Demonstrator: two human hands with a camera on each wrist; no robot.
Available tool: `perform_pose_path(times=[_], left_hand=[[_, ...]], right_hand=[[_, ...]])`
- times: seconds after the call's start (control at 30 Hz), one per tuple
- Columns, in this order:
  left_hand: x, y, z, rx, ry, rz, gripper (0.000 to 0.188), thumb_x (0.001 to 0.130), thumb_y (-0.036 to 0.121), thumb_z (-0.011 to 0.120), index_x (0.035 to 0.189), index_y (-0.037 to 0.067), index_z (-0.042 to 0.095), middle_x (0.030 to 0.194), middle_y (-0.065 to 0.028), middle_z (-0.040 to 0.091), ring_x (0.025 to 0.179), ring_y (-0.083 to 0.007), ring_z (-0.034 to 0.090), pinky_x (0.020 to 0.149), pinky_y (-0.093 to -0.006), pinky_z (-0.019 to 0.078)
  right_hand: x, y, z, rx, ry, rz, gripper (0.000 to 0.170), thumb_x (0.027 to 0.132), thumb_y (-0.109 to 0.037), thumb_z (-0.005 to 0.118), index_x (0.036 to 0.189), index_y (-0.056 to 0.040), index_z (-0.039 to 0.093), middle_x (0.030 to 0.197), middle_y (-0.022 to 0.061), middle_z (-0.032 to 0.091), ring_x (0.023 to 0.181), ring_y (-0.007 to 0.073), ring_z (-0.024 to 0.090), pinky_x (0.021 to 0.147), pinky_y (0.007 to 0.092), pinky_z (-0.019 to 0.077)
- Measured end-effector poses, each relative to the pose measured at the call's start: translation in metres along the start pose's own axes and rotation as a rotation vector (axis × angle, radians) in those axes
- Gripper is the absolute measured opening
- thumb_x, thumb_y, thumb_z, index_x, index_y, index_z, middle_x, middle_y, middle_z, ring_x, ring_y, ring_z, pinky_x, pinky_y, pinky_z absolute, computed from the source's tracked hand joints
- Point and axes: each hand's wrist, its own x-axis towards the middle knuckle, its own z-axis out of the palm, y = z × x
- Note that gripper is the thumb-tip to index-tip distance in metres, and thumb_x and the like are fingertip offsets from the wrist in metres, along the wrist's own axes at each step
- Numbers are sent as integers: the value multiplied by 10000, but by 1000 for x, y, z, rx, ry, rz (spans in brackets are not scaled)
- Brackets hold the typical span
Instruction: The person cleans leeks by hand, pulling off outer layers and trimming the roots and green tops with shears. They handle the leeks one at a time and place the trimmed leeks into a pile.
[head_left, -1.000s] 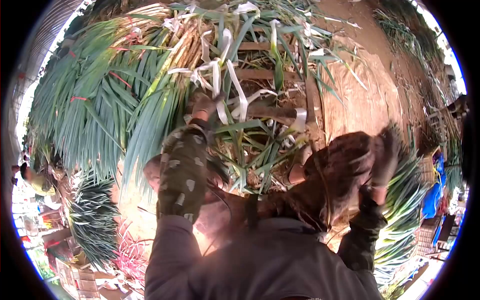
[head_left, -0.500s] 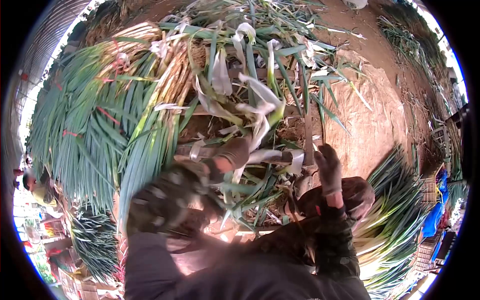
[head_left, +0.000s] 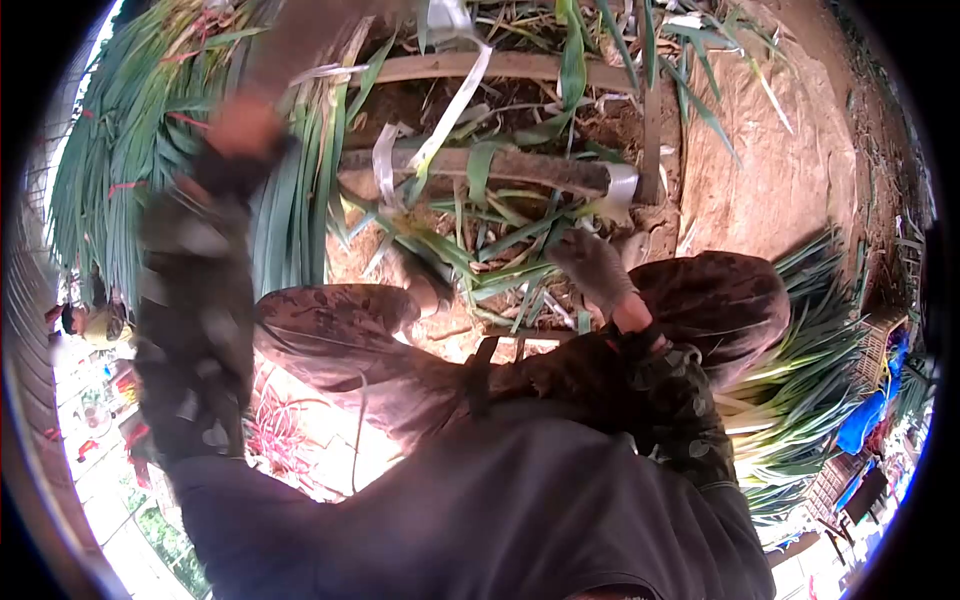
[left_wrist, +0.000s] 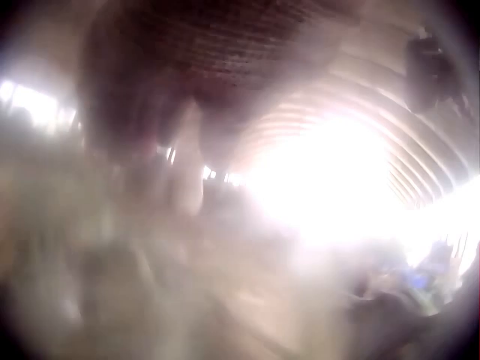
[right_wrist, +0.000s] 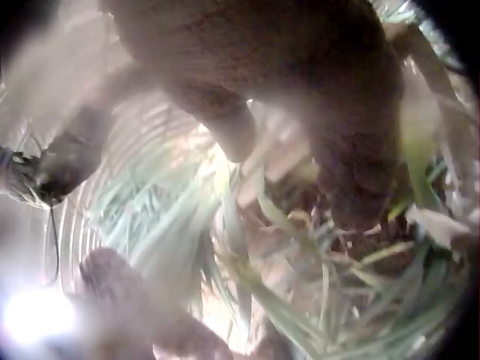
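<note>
My left hand (head_left: pixel 315 45), gloved and blurred by motion, reaches over the leek pile (head_left: pixel 290 215) towards the top edge. The left wrist view shows a dark blurred hand shape (left_wrist: pixel 210 67); whether it holds anything cannot be told. My right hand (head_left: pixel 592 268), also gloved, is above loose green leaves (head_left: pixel 515 272) by the right knee. In the right wrist view the right hand (right_wrist: pixel 277 67) points down, thumb and fingers apart with nothing visible between them. A long white-and-green leaf (head_left: pixel 455 110) lies across wooden slats (head_left: pixel 500 168).
A brown sheet (head_left: pixel 765 160) lies on the ground at the right. More leeks (head_left: pixel 790 400) are beside the right knee. Red strings (head_left: pixel 280 430) are at the lower left; a crate (head_left: pixel 875 350) and blue cloth (head_left: pixel 868 420) are at the far right.
My left hand has swung forward and left from the slats to the upper left. My right hand came in from the right side to the leaves. The view has shifted.
</note>
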Motion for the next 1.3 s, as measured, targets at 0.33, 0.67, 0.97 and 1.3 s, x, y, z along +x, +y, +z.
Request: perform_pose_path(times=[0.33, 0.67, 0.97, 1.3], left_hand=[[34, -22, 285, -862, 547, -763, 1097, 565, 502, 905, 1376, -58, 423, 1432, -300, 432, 1295, -396, 467, 1011, -443, 440], [164, -73, 336, -517, 899, 2, 386, 926, 445, 558, 1053, 103, 685, 1007, -200, 684, 896, -378, 667, 741, -515, 529], [142, -90, 394, -876, 566, -605, 476, 909, 414, 548, 1278, 114, 543, 1127, -215, 648, 1054, -402, 620, 847, -485, 485], [228, -240, 378, -897, 899, -582, 553, 803, 402, 718, 1238, 81, 600, 1121, -148, 668, 1138, -303, 608, 983, -403, 471]], right_hand=[[59, 48, 44, -296, 35, 261, 538, 781, -250, 772, 1250, -60, 591, 1097, 132, 652, 1002, 307, 625, 830, 399, 491], [126, 105, 97, -821, 50, 91, 457, 893, -9, 513, 1350, 1, 507, 1323, 222, 566, 1208, 331, 554, 1011, 399, 438], [107, 211, 100, -539, 176, 128, 733, 809, -268, 671, 1444, 3, 424, 1367, 202, 545, 1235, 310, 515, 1033, 382, 413], [173, 195, 137, 769, 601, 586, 656, 921, -612, 535, 1227, -37, 604, 1004, 69, 644, 923, 221, 603, 766, 349, 492]])
